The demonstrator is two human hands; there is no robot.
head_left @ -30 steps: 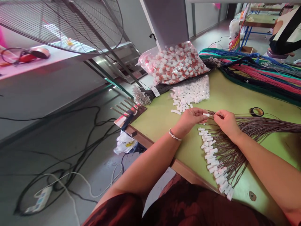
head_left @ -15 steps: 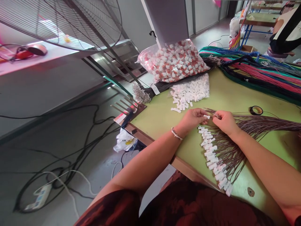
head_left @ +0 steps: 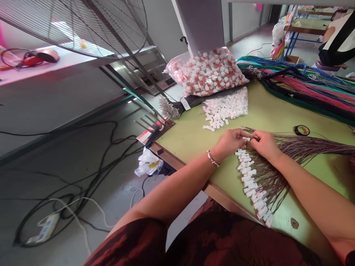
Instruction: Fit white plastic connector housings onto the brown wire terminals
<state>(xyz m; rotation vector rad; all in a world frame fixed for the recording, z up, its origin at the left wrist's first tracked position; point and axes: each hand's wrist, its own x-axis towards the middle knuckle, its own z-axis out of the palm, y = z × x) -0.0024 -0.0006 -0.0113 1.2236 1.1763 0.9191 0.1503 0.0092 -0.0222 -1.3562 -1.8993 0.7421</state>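
Pinched in the fingertips of my left hand [head_left: 232, 142] is a small white plastic connector [head_left: 246, 139]. My right hand [head_left: 264, 145], close beside it on the right, is closed around thin brown wires, with their ends near the connector. These belong to a long bundle of brown wires [head_left: 307, 147] that runs off to the right. Below my hands lies a slanting row of white connectors [head_left: 250, 183], fitted on the ends of brown wires. Beyond my left hand, loose white connectors [head_left: 217, 121] spill from a clear bag [head_left: 240, 100].
A large clear bag of white and orange pieces [head_left: 208, 74] rests on black wires [head_left: 191, 100]. Coloured wire bundles [head_left: 310, 81] cover the back right. A tape roll [head_left: 301, 130] lies right of my hands. A metal-pronged rack [head_left: 155, 123] sits at the left corner; a fan [head_left: 83, 29] stands beyond.
The view has shifted slightly. My hands have come a little closer together, bringing the white connector nearer to the wire ends at my right fingers.
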